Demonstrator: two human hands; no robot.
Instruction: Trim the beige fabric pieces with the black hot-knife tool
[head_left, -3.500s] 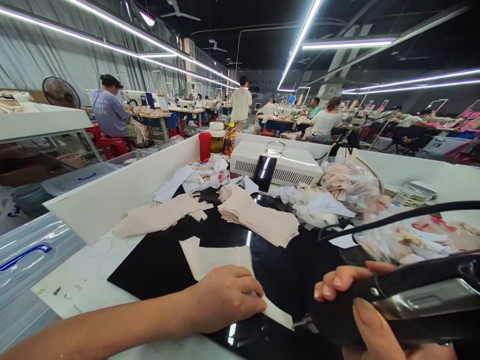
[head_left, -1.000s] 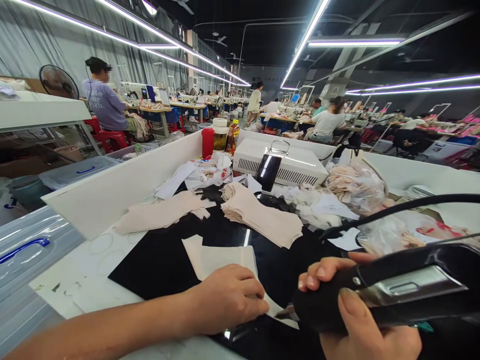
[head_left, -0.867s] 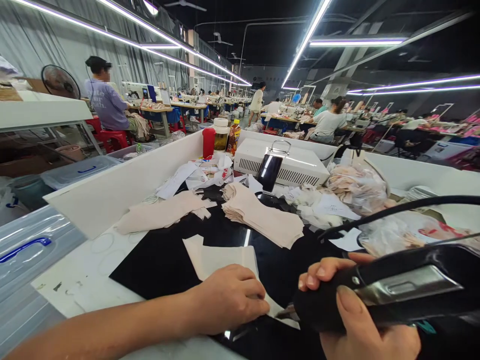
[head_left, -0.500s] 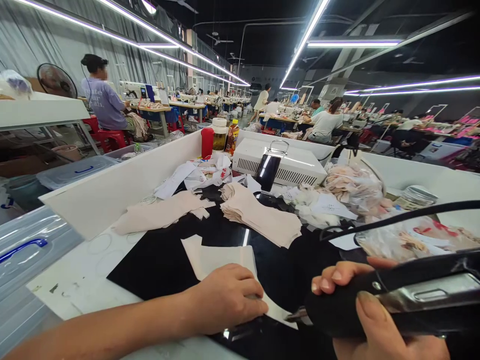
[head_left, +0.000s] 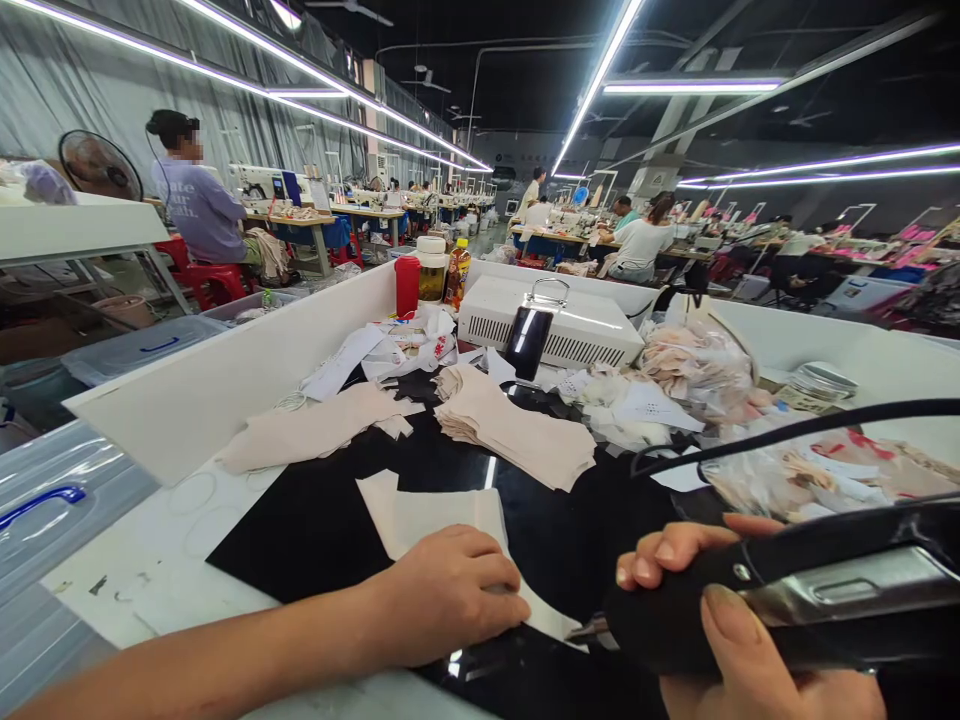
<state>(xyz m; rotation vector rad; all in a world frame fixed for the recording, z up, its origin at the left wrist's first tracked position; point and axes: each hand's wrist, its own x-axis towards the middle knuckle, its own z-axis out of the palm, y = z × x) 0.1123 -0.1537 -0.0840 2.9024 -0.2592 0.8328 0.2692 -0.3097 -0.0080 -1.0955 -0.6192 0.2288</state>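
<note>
A cream fabric piece [head_left: 442, 508] lies on the glossy black board [head_left: 300, 540], and its narrow curved end points toward the lower right. My left hand [head_left: 457, 590] rests over its middle, fingers bent and together, holding it down against the board. In my right hand [head_left: 739, 630] is a thick black corded hand tool [head_left: 675, 615] with a silver lever along its side. The tool's metal tip [head_left: 592, 632] meets the narrow end of the fabric. My fingers wrap round the tool's body, with the thumb near the lever.
Stacked beige fabric pieces [head_left: 517, 425] lie beyond my hands, with another pile [head_left: 322, 425] to the left. A white vented box [head_left: 551, 320] stands at the back. Bagged scraps [head_left: 810, 470] and a black cord [head_left: 795, 435] are at right. White side panels [head_left: 225, 385] border the table.
The whole view has shifted slightly, so things appear a little farther left. Both hands, the fabric piece and the tool keep nearly the same places relative to each other.
</note>
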